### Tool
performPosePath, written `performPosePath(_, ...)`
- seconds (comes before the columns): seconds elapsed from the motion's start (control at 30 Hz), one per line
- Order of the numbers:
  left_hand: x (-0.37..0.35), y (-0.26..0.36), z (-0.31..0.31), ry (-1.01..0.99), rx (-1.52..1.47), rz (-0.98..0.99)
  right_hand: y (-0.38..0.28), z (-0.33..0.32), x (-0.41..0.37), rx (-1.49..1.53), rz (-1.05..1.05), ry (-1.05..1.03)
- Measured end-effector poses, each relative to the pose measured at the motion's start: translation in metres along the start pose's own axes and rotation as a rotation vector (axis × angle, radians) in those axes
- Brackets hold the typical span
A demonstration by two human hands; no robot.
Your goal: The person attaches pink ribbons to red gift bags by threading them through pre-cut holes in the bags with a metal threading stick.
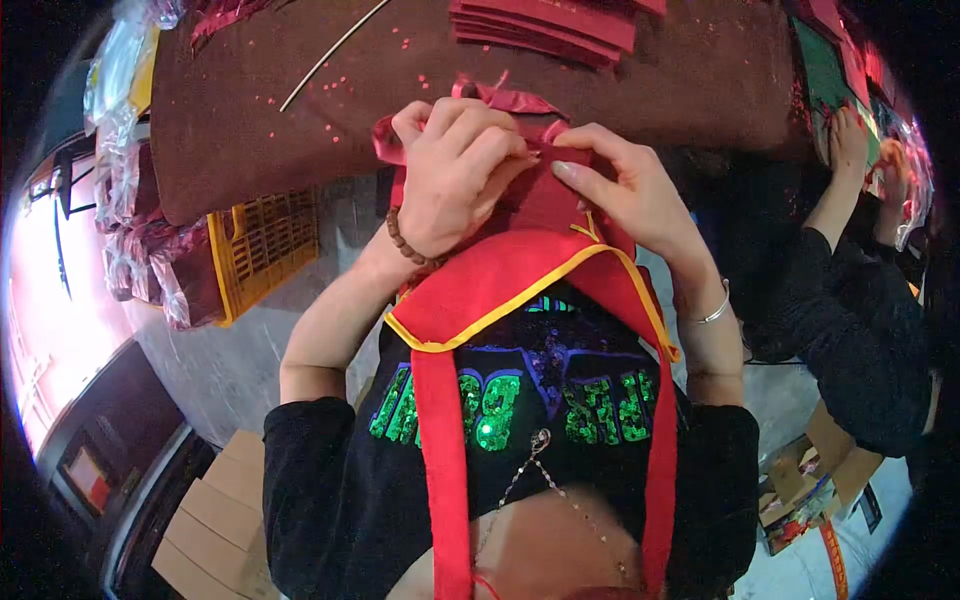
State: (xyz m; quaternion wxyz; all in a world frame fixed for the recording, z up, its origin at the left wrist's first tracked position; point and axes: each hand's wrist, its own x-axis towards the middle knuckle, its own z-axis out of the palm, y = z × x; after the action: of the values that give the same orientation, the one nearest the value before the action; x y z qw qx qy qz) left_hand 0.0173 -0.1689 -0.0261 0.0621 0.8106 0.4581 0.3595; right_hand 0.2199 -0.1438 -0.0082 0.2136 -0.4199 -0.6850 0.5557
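Observation:
Red fabric [535, 205] hangs at the near edge of the brown-covered table, just above a red apron [500, 285] with yellow trim. My left hand [455, 175], with a beaded bracelet at the wrist, is closed at the fabric's upper part, its fingers bent and pinched together. To the right, my right hand [625, 190] pinches the same red fabric between thumb and fingers, with a bangle at its wrist. The two hands are close together but apart. Loose red folds stick out beyond my left fingers.
A stack of red pieces [550, 28] and a thin rod [332, 55] lie on the brown table [230, 120]. A yellow crate [262, 245] stands below left. At the right, a co-worker's hand [850, 145] touches green material [820, 65]. Cardboard boxes [215, 520] are lower left.

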Motion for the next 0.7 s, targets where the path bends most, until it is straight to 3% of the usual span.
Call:
performPosePath(0.17, 0.006, 0.005, -0.005, -0.043, -0.198, -0.162, -0.010, 0.007, -0.006, -0.134, 0.089, 0.062)
performPosePath(0.23, 0.020, 0.002, -0.021, -0.143, -0.375, -0.328, 0.010, 0.013, -0.008, -0.372, -0.223, 0.200)
performPosePath(0.27, 0.022, -0.005, -0.017, -0.187, -0.518, -0.403, 0.010, 0.014, -0.008, -0.371, -0.224, 0.196)
performPosePath(0.33, 0.035, -0.016, -0.030, -0.527, -0.491, -0.415, 0.009, 0.015, -0.007, -0.439, -0.244, 0.199)
performPosePath(0.37, 0.044, -0.016, -0.035, -0.523, -0.489, -0.412, 0.007, 0.017, -0.007, -0.441, -0.248, 0.200)
performPosePath(0.43, 0.059, -0.017, -0.042, -0.864, -0.620, -0.678, 0.002, 0.025, -0.008, -0.487, -0.285, 0.294)
performPosePath(0.47, 0.064, -0.018, -0.041, -0.861, -0.621, -0.675, 0.003, 0.027, -0.009, -0.491, -0.287, 0.295)
performPosePath(0.57, 0.072, -0.029, -0.032, -1.026, -0.502, -0.338, 0.002, 0.031, -0.011, -0.524, -0.311, 0.328)
performPosePath(0.7, 0.077, -0.038, -0.022, -1.213, -0.613, -0.424, 0.000, 0.032, -0.010, -0.550, -0.336, 0.334)
